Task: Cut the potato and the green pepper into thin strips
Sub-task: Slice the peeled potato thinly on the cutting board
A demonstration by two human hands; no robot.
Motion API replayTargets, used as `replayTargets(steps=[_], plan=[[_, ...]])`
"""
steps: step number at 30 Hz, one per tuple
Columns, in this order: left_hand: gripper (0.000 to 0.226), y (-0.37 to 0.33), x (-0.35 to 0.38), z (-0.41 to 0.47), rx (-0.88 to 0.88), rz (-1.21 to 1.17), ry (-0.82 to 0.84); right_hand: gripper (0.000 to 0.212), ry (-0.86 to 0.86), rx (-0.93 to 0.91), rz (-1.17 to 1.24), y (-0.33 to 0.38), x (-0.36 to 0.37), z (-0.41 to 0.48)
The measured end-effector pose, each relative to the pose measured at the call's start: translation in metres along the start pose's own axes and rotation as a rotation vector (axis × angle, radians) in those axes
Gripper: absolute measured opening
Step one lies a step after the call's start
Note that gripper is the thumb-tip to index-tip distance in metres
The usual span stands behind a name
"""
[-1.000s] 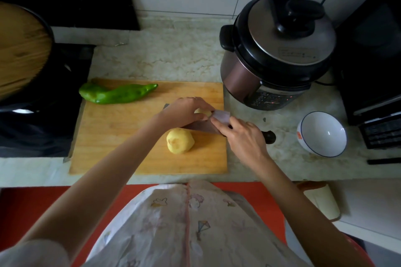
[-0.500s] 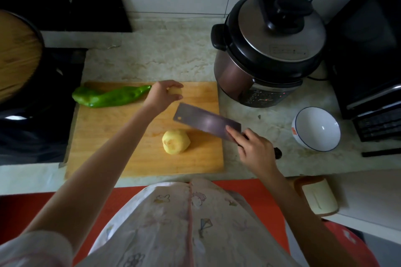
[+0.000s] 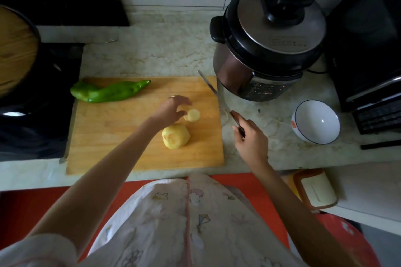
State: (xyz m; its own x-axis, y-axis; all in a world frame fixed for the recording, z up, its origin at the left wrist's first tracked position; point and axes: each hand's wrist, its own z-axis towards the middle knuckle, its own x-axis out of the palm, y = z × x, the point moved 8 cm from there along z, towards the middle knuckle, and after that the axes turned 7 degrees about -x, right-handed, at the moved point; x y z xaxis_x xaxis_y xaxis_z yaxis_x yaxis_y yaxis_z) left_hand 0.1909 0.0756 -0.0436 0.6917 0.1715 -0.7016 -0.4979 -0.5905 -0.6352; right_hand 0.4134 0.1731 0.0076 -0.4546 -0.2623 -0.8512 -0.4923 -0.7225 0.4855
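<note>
dim, soft light | faint shadows | corners dark | wide-angle edge bending | slight motion blur

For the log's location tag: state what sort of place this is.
Most likely a home kitchen: a wooden cutting board holding a potato and green pepper on a stone-look counter, an electric pressure cooker beside it, a knife in the right hand.

A brown-and-black electric pressure cooker (image 3: 271, 34) stands on the pale marble countertop (image 3: 152, 54), with a blue-rimmed white ceramic bowl (image 3: 315, 122) near it, in front of a black countertop oven (image 3: 368, 50). At the left, a round wooden lid (image 3: 15, 50) sits over the black cooktop (image 3: 32, 119).
</note>
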Motion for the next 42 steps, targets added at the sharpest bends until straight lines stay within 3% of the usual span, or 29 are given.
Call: replayTargets(steps=[5,8,10,14,17,21,25,38,42], plan=[[0.03,-0.003,-0.028,-0.052,0.163,-0.002,-0.272,0.04,0.135,-0.01,0.128,0.012,0.012,-0.003],[0.05,-0.007,-0.01,-0.093,0.37,0.158,-0.288,0.028,0.22,-0.007,0.281,0.024,0.023,-0.007],[0.066,-0.002,0.009,-0.106,0.412,0.271,-0.267,0.02,0.267,-0.017,0.313,0.033,0.031,-0.012],[0.08,0.012,0.028,-0.113,0.408,0.363,-0.288,0.028,0.321,-0.081,0.326,0.057,0.036,-0.022],[0.077,0.014,0.025,-0.113,0.348,0.318,-0.381,0.021,0.325,-0.12,0.293,0.066,0.036,-0.028],[0.063,0.015,0.016,-0.108,0.262,0.23,-0.458,0.041,0.35,-0.184,0.152,0.073,0.036,-0.033],[0.057,0.02,0.017,-0.107,0.241,0.191,-0.464,0.045,0.387,-0.252,0.046,0.08,0.03,-0.033],[0.074,0.024,0.017,-0.107,0.221,0.124,-0.473,0.044,0.459,-0.296,-0.065,0.092,0.017,-0.024],[0.064,0.026,0.018,-0.106,0.22,0.135,-0.47,0.044,0.48,-0.315,-0.081,0.097,0.017,-0.023]])
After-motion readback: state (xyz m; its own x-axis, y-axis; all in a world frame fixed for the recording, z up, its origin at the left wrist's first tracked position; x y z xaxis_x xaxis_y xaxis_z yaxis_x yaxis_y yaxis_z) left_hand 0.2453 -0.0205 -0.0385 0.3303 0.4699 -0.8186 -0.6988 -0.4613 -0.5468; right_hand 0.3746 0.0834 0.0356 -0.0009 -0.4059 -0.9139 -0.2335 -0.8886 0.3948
